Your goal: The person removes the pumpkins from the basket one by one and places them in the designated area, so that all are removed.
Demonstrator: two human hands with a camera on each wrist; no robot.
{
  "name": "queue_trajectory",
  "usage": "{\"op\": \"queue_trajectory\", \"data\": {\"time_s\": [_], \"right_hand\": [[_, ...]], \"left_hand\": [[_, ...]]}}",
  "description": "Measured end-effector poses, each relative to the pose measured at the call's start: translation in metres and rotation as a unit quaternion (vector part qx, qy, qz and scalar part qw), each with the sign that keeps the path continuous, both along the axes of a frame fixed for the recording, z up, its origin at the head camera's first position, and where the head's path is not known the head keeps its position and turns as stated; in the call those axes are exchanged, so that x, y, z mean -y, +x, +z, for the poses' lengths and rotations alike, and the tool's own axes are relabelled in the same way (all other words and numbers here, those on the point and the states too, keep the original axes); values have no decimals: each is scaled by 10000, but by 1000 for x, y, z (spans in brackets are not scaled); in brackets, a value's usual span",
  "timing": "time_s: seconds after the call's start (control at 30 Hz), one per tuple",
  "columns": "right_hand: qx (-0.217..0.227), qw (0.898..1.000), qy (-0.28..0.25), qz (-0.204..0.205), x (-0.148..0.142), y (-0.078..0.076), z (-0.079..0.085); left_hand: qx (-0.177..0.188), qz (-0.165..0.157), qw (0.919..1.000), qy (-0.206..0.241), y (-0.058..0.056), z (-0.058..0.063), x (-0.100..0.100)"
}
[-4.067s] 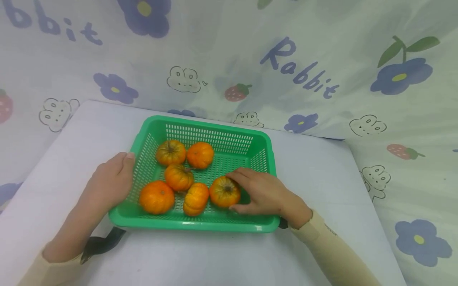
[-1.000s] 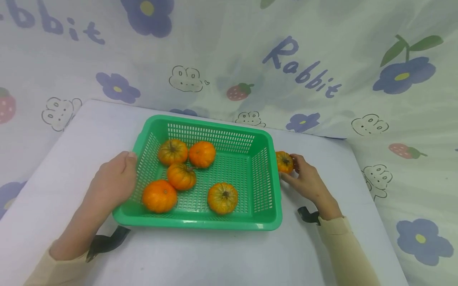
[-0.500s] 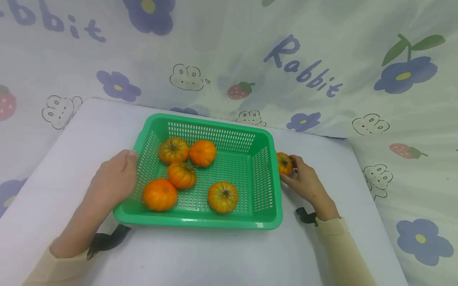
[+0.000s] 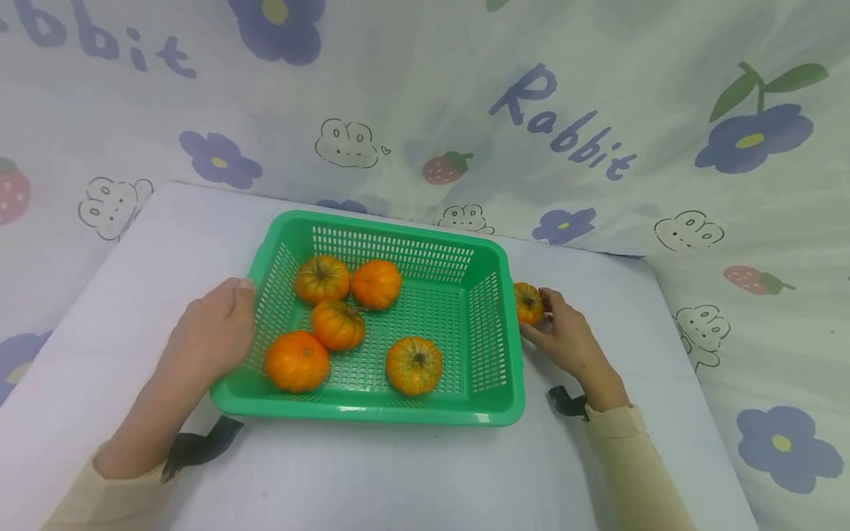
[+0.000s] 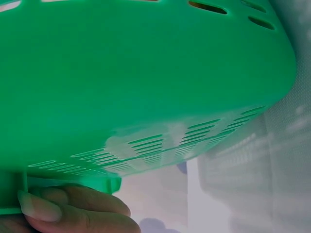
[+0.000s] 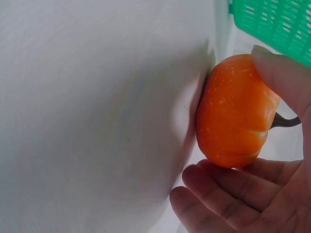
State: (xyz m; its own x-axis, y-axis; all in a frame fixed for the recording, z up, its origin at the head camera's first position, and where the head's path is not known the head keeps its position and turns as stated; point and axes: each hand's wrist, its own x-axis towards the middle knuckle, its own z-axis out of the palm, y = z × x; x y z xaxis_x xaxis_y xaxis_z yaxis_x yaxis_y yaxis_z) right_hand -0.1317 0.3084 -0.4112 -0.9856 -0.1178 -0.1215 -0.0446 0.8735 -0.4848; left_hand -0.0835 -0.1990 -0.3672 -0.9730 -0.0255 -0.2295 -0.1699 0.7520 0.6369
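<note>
A green plastic basket (image 4: 494, 332) with slotted walls stands on the white table, holding several small orange pumpkins (image 4: 296, 361). My left hand (image 4: 211, 332) grips its left rim; in the left wrist view, fingertips (image 5: 41, 208) curl under the rim. To the right of the basket, my right hand (image 4: 571, 335) holds another small pumpkin (image 4: 529, 303) close by the outer wall. The right wrist view shows this pumpkin (image 6: 235, 114) against the table surface, stem toward the palm. My thumb lies on one side of it and the fingers on the other.
The white table (image 4: 372, 479) runs on in front of the basket and to both sides. Behind it hangs a pale curtain (image 4: 398, 88) printed with flowers and rabbits. Dark straps (image 4: 202, 446) hang below both wrists.
Over about four seconds, my right hand has gone from inside the basket to the table at its right, and one pumpkin is now outside. My left hand keeps its grip. The last half second shows little movement.
</note>
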Motion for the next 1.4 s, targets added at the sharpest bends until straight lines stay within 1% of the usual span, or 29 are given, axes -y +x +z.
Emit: {"op": "queue_trajectory", "data": {"time_s": [0.37, 0.5, 0.6, 0.77, 1.03, 1.2, 1.3, 1.4], "right_hand": [[129, 9999, 61, 12, -4, 2, 4], [71, 9999, 88, 77, -6, 5, 10], [-68, 9998, 144, 151, -6, 8, 19], [-298, 9990, 226, 252, -4, 14, 39], [-684, 9952, 487, 507, 10, 24, 73], [-998, 9896, 568, 870, 28, 29, 93], [-1082, 9848, 538, 1248, 41, 32, 102], [-1032, 9789, 535, 1681, 55, 36, 109]], "left_hand": [[-23, -5, 10000, 23, -1, -1, 1], [-41, -18, 10000, 12, -1, -2, 1], [-60, -10, 10000, 10, -1, -1, 0], [-79, 0, 10000, 30, 0, -1, 0], [-71, 7, 10000, -19, -1, -1, 0], [-56, 5, 10000, -26, -1, 0, 0], [-55, 4, 10000, -34, -1, 1, 0], [-48, 3, 10000, -16, -1, 1, 0]]}}
